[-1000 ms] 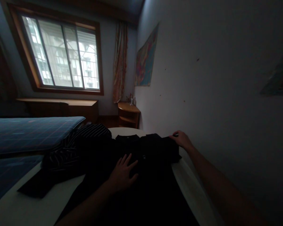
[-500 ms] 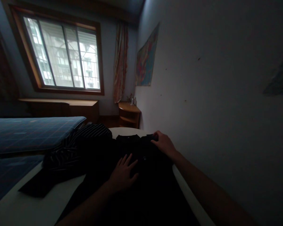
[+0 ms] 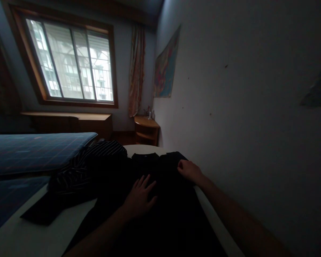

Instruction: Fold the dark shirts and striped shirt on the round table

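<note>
A black garment [image 3: 160, 214] lies spread on a white bed surface [image 3: 42, 235] in a dim room. My left hand [image 3: 140, 196] rests flat on its middle with the fingers spread. Near the garment's far right part, my right hand [image 3: 189, 170] presses down on a folded-in section of the dark cloth, fingers curled; I cannot make out whether it grips the cloth. The garment's neckline [image 3: 144, 156] shows at the far end.
A striped dark garment [image 3: 96, 160] is heaped left of the black one. A blue patterned mattress [image 3: 34, 150] lies to the left. The white wall [image 3: 243, 107] runs close along the right. A window, a wooden desk and a corner shelf [image 3: 146, 130] stand at the far end.
My right hand moved from the garment's right edge inward with the cloth, then drew back a little toward me onto the folded part. The left hand stayed put.
</note>
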Demonstrator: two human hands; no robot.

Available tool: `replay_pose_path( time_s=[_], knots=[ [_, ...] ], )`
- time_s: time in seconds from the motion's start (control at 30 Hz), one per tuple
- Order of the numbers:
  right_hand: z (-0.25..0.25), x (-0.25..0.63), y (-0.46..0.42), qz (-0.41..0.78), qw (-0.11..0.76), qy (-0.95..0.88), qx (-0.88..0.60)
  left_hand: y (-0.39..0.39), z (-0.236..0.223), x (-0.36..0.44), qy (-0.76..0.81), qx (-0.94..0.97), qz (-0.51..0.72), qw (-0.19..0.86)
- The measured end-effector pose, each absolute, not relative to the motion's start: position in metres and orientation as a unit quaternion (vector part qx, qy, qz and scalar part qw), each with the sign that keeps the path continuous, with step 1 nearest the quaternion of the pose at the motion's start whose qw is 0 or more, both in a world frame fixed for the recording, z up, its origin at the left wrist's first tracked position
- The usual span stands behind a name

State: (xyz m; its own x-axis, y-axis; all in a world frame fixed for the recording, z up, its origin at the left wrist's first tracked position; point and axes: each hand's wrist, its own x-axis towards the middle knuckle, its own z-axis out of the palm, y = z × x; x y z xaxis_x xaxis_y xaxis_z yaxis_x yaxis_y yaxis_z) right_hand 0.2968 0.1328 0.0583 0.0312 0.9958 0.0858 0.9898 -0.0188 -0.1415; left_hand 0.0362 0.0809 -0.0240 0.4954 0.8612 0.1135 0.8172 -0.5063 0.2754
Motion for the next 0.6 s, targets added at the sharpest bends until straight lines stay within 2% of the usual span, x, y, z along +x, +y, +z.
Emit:
replay_pose_path(
  time_s=[0.2, 0.47, 0.6],
  knots=[
    [0.054, 0.33, 0.127, 0.109, 0.002, -0.704, -0.702, 0.079, -0.02, 0.038, 0.491, 0.859, 0.113, 0.094],
    [0.043, 0.349, 0.106, 0.203, 0.009, -0.7, -0.684, 0.08, -0.022, 0.038, 0.491, 0.859, 0.111, 0.093],
    [0.037, 0.353, 0.103, 0.198, 0.056, -0.698, -0.686, 0.08, -0.022, 0.038, 0.493, 0.858, 0.109, 0.093]
  ],
)
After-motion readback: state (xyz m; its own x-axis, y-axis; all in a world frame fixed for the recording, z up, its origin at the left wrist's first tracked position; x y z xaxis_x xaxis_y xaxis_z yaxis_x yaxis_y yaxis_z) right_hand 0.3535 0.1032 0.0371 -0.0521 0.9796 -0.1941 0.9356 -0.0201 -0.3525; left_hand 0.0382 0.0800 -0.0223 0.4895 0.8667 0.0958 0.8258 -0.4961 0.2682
